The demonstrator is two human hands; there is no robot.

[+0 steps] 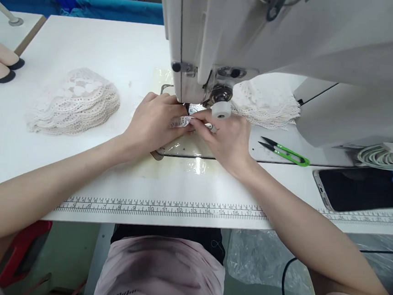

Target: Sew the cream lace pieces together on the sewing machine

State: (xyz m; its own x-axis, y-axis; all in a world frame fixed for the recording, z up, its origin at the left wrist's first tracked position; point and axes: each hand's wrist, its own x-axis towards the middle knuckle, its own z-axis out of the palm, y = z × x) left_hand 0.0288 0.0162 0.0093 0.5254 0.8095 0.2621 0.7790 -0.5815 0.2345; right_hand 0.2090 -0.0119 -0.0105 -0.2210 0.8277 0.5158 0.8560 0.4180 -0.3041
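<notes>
A small piece of white lace [182, 121] lies on the bed of a white sewing machine [260, 43], just in front of its needle. My left hand [152, 124] rests on the lace with fingers curled and pressed down on it. My right hand [225, 138] pinches the same piece from the right, fingertips meeting the left hand's. The needle area is partly hidden by the machine head and my fingers.
A pile of lace pieces [74, 102] sits on the white table [88, 46] at the left; another pile [265, 103] lies behind the machine. Green thread snips [285, 153] and a dark phone [361, 189] lie at the right. A printed ruler [163, 207] runs along the front edge.
</notes>
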